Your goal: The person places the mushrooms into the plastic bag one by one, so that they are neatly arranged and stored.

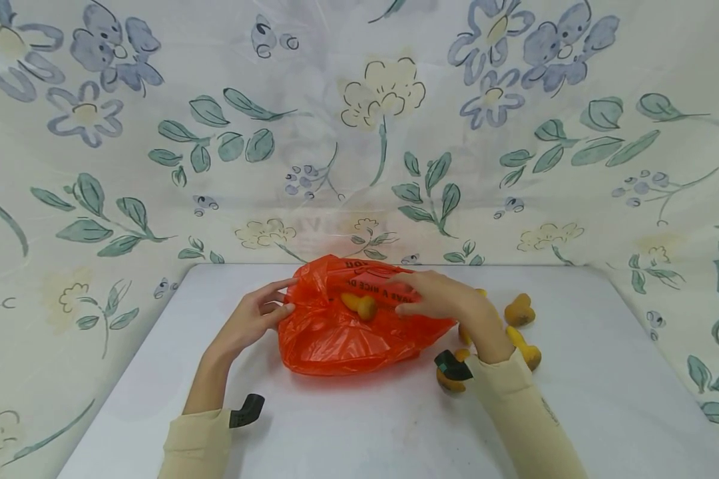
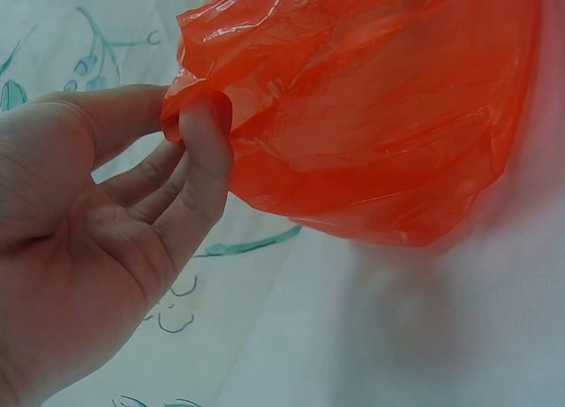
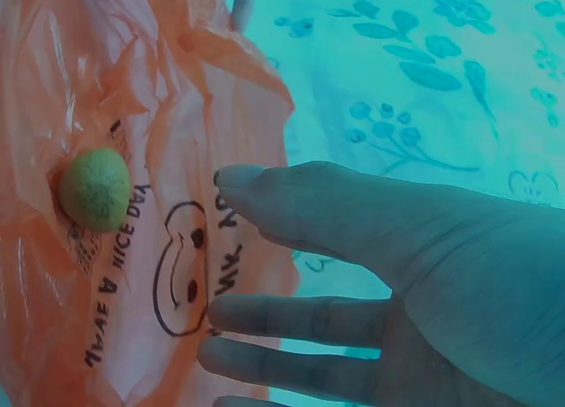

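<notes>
A red plastic bag [image 1: 335, 356] with black print lies open on the table. My left hand [image 1: 256, 318] pinches its left edge between thumb and fingers, and in the left wrist view the film [image 2: 371, 133] bunches at the fingertips. At the bag's mouth is a small yellow, pear-shaped gourd [image 1: 360, 307] with a brownish end; I cannot tell whether it rests on the film or is in the air. Over the bag's right side, my right hand [image 1: 440, 296] has its fingers spread and holds nothing. In the right wrist view the gourd [image 3: 95, 191] is apart from those fingers.
Several more gourds lie right of the bag, among them one at the back [image 1: 519, 310], one near the right forearm [image 1: 527, 351] and one partly behind the wrist camera [image 1: 451, 382]. The white table [image 1: 347, 432] meets a flowered cloth [image 1: 311, 199] behind.
</notes>
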The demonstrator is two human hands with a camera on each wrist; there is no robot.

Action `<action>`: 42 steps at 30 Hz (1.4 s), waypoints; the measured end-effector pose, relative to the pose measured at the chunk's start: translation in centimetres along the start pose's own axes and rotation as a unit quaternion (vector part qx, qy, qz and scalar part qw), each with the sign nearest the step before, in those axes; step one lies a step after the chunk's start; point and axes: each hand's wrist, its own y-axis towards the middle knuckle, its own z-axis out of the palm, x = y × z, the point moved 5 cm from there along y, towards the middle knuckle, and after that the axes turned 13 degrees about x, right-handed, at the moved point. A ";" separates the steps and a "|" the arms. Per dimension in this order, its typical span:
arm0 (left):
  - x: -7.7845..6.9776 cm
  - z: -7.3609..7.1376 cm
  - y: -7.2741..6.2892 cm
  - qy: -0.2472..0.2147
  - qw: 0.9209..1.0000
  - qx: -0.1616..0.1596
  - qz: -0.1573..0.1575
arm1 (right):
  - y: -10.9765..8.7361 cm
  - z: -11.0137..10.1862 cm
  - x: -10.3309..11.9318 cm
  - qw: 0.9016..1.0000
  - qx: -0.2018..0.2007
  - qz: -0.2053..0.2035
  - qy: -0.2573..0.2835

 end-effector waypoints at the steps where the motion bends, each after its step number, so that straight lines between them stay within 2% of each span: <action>1: 0.0 0.0 0.0 0.000 1.000 0.000 0.000 | -0.2 0.0 -0.1 1.000 -0.004 0.001 0.001; 12: 0.0 0.0 0.0 -0.003 1.000 0.001 0.002 | -3.1 -0.4 -0.4 0.999 -0.024 -0.016 0.032; 24: 0.0 0.0 -0.1 -0.013 1.000 0.007 0.012 | -5.1 -0.7 -2.4 0.996 -0.057 0.059 0.030; 42: -0.1 -0.2 -0.1 -0.008 1.000 0.003 0.009 | -6.6 -0.4 -5.7 0.995 -0.062 0.073 0.023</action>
